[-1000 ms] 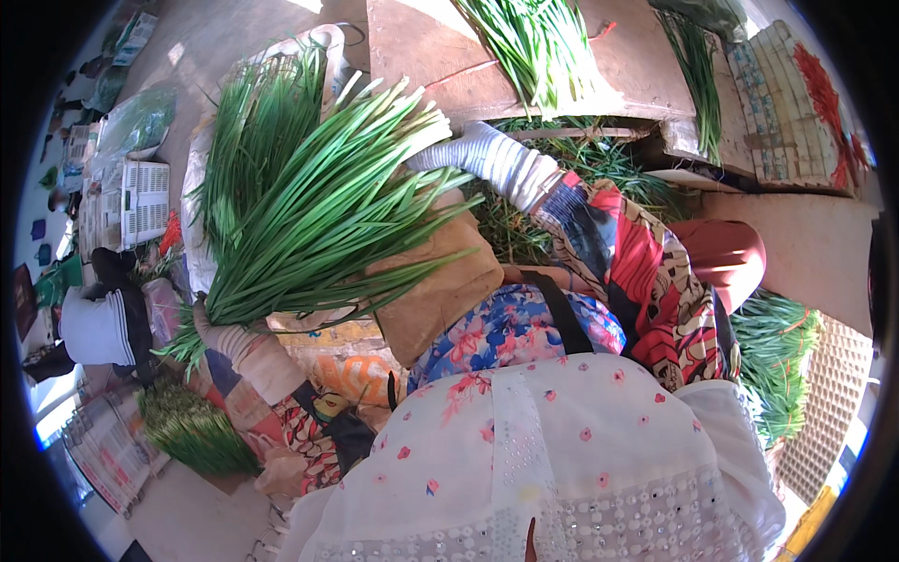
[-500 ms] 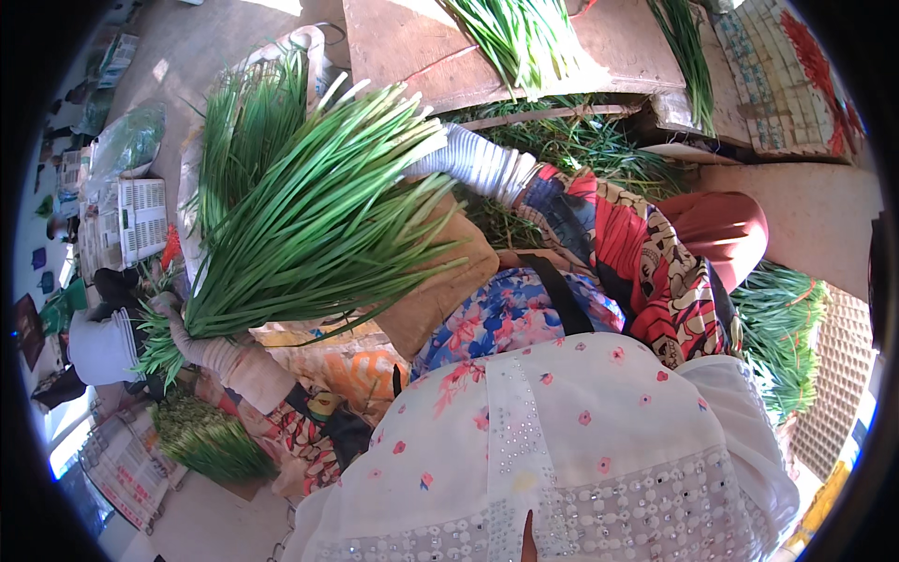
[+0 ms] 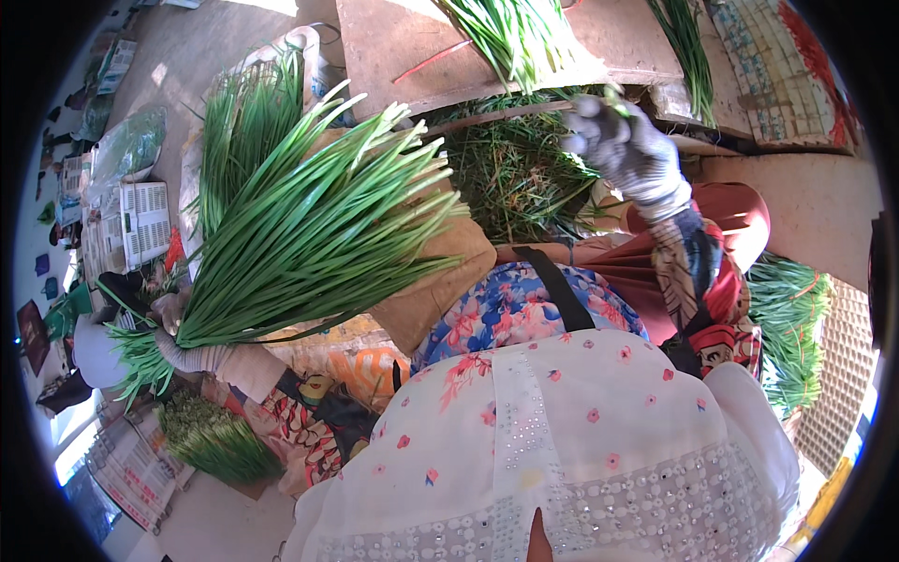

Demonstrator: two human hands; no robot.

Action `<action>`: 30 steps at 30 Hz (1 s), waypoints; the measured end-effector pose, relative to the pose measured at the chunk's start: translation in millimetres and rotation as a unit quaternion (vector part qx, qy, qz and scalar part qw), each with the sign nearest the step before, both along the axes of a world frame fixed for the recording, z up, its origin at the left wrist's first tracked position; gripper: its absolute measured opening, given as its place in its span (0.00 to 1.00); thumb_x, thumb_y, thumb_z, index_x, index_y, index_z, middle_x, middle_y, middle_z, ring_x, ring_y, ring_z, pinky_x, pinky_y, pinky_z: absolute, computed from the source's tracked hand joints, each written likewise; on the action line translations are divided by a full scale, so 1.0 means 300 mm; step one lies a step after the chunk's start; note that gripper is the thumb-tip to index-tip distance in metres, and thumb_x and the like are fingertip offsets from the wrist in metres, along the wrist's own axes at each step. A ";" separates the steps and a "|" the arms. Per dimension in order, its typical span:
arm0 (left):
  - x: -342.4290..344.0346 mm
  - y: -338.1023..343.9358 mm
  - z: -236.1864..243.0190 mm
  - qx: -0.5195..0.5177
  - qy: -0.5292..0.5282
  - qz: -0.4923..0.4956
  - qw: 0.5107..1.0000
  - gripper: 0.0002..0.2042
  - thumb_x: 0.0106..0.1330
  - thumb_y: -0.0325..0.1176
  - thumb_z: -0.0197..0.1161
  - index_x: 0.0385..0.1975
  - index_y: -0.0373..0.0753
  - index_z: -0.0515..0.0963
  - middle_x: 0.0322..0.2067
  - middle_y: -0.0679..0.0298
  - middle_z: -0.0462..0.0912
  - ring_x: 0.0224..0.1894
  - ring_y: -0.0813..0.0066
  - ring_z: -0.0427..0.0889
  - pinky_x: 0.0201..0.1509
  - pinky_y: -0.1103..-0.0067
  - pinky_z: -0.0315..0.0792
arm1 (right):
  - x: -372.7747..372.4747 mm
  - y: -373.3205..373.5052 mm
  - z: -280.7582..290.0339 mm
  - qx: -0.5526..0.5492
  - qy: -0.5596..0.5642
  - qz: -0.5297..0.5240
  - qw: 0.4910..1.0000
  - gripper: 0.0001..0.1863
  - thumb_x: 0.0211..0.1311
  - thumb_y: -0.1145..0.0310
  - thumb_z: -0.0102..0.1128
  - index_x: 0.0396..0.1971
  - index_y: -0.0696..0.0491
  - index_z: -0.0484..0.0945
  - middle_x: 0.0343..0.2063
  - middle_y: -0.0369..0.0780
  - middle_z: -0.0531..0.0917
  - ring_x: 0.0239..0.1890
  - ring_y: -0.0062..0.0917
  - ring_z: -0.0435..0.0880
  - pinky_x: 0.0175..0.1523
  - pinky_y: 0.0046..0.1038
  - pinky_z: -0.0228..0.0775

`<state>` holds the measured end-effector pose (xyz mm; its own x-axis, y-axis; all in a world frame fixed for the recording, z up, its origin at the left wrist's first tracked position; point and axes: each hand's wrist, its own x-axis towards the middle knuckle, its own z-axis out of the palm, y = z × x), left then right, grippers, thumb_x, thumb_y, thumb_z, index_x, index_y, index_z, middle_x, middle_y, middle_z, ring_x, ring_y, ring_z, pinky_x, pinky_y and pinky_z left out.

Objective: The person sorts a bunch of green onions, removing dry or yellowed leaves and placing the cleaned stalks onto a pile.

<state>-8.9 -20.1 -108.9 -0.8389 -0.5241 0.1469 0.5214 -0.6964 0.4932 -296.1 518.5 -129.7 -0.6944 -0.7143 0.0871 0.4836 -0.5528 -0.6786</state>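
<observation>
My left hand (image 3: 171, 328), in a grey glove, grips the lower leafy end of a large bunch of long green stalks (image 3: 290, 225), whose pale ends fan out over a brown board (image 3: 435, 290). My right hand (image 3: 613, 140), gloved and blurred, is raised apart from the bunch with curled fingers near a small pale green bit; what it holds is unclear. Below it lies a heap of loose green leaves (image 3: 510, 178). A second bunch (image 3: 225, 140) lies behind the held one in a pale container (image 3: 307, 51).
A wooden platform (image 3: 393, 42) holds further bunches (image 3: 506, 37). Woven sacking with red strands (image 3: 758, 66) is at upper right. More bunches lie at right (image 3: 782, 328) and lower left (image 3: 215, 436). A white crate (image 3: 143, 220) stands left, near another person (image 3: 98, 356).
My right hand has left the pale ends of the bunch and moved rightward and upward over the leaf heap. My left hand has shifted slightly down and left, still gripping the bunch.
</observation>
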 end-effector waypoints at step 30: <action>-0.115 0.170 0.051 0.005 0.020 0.082 0.996 0.08 0.50 0.34 0.58 0.17 0.49 0.64 0.18 0.76 0.67 0.30 0.79 0.71 0.48 0.75 0.65 | 0.089 -0.258 -0.042 0.378 0.064 0.046 0.922 0.22 0.62 0.57 0.64 0.50 0.58 0.78 0.45 0.41 0.83 0.47 0.23 0.80 0.52 0.23 0.72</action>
